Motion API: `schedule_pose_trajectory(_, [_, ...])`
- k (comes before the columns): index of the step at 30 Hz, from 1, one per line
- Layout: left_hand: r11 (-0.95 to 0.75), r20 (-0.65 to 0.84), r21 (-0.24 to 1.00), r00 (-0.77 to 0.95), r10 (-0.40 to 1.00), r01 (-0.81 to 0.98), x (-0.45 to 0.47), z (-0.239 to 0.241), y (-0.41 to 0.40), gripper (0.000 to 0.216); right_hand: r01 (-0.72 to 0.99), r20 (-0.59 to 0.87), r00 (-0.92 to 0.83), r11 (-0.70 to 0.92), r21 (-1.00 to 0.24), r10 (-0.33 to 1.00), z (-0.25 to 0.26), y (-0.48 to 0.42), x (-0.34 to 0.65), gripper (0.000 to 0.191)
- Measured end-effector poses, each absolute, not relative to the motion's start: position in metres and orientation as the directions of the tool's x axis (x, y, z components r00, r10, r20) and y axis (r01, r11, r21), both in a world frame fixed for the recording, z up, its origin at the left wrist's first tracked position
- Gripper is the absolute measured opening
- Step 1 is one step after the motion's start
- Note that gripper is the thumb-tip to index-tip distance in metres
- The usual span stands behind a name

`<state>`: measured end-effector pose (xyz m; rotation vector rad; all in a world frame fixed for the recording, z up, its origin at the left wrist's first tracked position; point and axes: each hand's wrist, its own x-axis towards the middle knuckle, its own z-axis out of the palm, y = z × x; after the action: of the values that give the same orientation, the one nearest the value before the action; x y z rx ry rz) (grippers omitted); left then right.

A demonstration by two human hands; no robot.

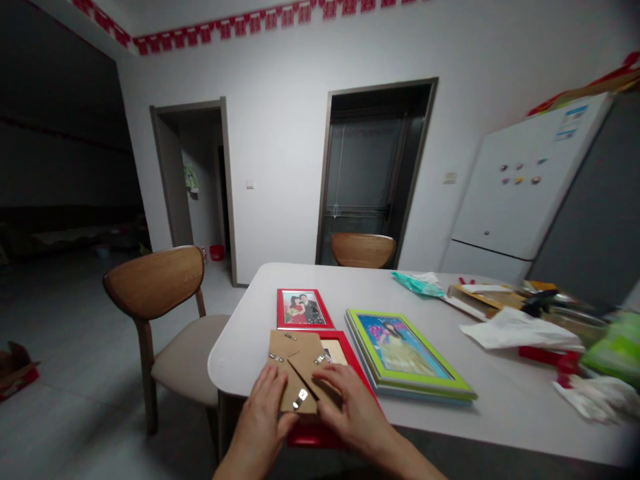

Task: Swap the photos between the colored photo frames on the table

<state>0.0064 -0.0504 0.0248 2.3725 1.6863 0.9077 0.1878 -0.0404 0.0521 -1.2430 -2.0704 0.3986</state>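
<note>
A brown frame backing board (293, 357) with several metal clips and a slanting cut lies between my hands at the table's front edge. My left hand (266, 403) grips its left side, fingers on top and thumb at the lower edge. On the other side, my right hand (353, 400) has its fingers closed on the board's right edge. Partly hidden beneath the board and my right hand is a red picture frame (354, 360). Just behind stands out a smaller red framed photo (304, 310) of a couple, lying flat.
A stack topped by a green picture frame (410, 350) lies right of my hands. Farther right are a teal plastic wrapper (419, 284), white paper (520, 329) and a green bag (615, 353). Wooden chairs (155, 283) stand left of and behind the white table (245, 320).
</note>
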Motion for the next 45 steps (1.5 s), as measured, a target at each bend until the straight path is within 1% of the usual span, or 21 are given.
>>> schedule_pose_trajectory(3, [-0.404, 0.309, 0.425, 0.290, 0.906, 0.810, 0.034, 0.028, -0.051, 0.051, 0.722, 0.338, -0.285, 0.432, -0.540, 0.897, 0.045, -0.045, 0.218, 0.037])
schedule_pose_trajectory(6, [-0.396, 0.239, 0.447, 0.320, 0.917, 0.802, 0.047, 0.032, -0.051, 0.051, 0.756, 0.326, -0.271, 0.410, -0.510, 0.906, 0.039, -0.046, 0.233, 0.035])
schedule_pose_trajectory(11, [-0.354, 0.147, 0.456, 0.323, 0.935, 0.817, 0.047, 0.037, -0.055, 0.044, 0.790, 0.335, -0.285, 0.418, -0.448, 0.898, 0.031, -0.040, 0.233, 0.029])
schedule_pose_trajectory(14, [-0.354, 0.113, 0.457, 0.342, 0.933, 0.816, 0.043, 0.038, -0.057, 0.047, 0.814, 0.346, -0.309, 0.435, -0.386, 0.886, 0.026, -0.037, 0.227, 0.029])
schedule_pose_trajectory(18, [-0.400, 0.130, 0.448, 0.384, 0.914, 0.800, 0.037, 0.031, -0.056, 0.062, 0.844, 0.349, -0.318, 0.431, -0.320, 0.881, 0.022, -0.037, 0.220, 0.030])
schedule_pose_trajectory(20, [-0.417, 0.156, 0.443, 0.390, 0.908, 0.794, 0.034, 0.026, -0.055, 0.064, 0.843, 0.364, -0.326, 0.443, -0.306, 0.872, 0.022, -0.037, 0.220, 0.029])
schedule_pose_trajectory(24, [-0.441, 0.209, 0.449, 0.389, 0.897, 0.777, 0.030, 0.020, -0.055, 0.056, 0.823, 0.371, -0.346, 0.469, -0.322, 0.862, 0.021, -0.033, 0.224, 0.024])
schedule_pose_trajectory(27, [-0.427, 0.213, 0.464, 0.370, 0.904, 0.776, 0.027, 0.020, -0.057, 0.050, 0.829, 0.379, -0.313, 0.446, -0.337, 0.871, 0.022, -0.023, 0.225, 0.025])
schedule_pose_trajectory(31, [-0.399, 0.191, 0.477, 0.350, 0.917, 0.783, 0.025, 0.021, -0.058, 0.044, 0.874, 0.346, -0.300, 0.401, -0.274, 0.889, 0.027, -0.007, 0.221, 0.026])
schedule_pose_trajectory(34, [-0.384, 0.179, 0.461, 0.340, 0.923, 0.800, 0.026, 0.022, -0.059, 0.044, 0.907, 0.303, -0.287, 0.359, -0.219, 0.909, 0.030, 0.001, 0.217, 0.023])
schedule_pose_trajectory(36, [-0.374, 0.176, 0.453, 0.330, 0.927, 0.809, 0.026, 0.022, -0.059, 0.046, 0.913, 0.289, -0.287, 0.352, -0.205, 0.913, 0.030, 0.004, 0.217, 0.024])
schedule_pose_trajectory(41, [-0.333, 0.163, 0.465, 0.290, 0.943, 0.821, 0.028, 0.021, -0.060, 0.064, 0.883, 0.295, -0.320, 0.397, -0.252, 0.900, 0.022, 0.005, 0.223, 0.027])
schedule_pose_trajectory(45, [-0.329, 0.166, 0.467, 0.284, 0.944, 0.821, 0.028, 0.022, -0.060, 0.065, 0.876, 0.296, -0.317, 0.398, -0.272, 0.901, 0.019, 0.005, 0.226, 0.028])
